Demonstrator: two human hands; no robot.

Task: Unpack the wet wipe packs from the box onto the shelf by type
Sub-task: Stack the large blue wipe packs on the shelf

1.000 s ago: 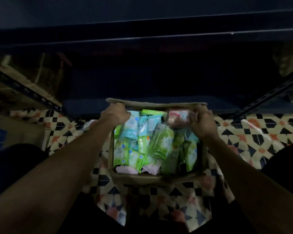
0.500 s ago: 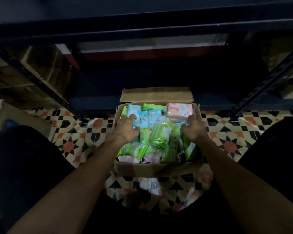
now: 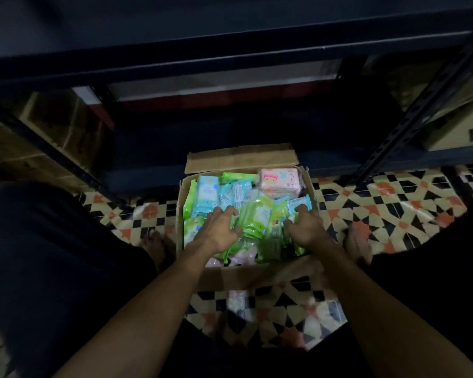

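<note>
A: Logging the wet wipe packs (image 3: 253, 218). They are sitting jumbled in the open box (image 3: 257, 274) on the tiled floor (image 3: 380, 208), right in front of the bottom shelf (image 3: 153, 173). Green and blue soft packs are filling most of it; one larger pink pack (image 3: 279, 180) is lying at the far right corner.

B: And your hands?

A: Your left hand (image 3: 217, 230) is resting on the packs left of centre, fingers spread and slightly bent, gripping nothing I can make out. Your right hand (image 3: 303, 227) is lying on the packs near the right wall, fingers bent down among them; whether it is pinching one, I cannot tell.

B: Handling notes?

A: Judging by looks, the packs are light, soft and squashy, with slick film wrappers, so they are likely sliding against each other. You are better off taking one by its long edges, thumb on one side and fingers on the other, not by the thin end seam. Several of one colour could probably go in a single handful.

B: Surroundings?

A: Your bare feet (image 3: 155, 245) are flanking the box. Cardboard cartons (image 3: 459, 124) are sitting at the right behind a slanted shelf post (image 3: 410, 113).
</note>
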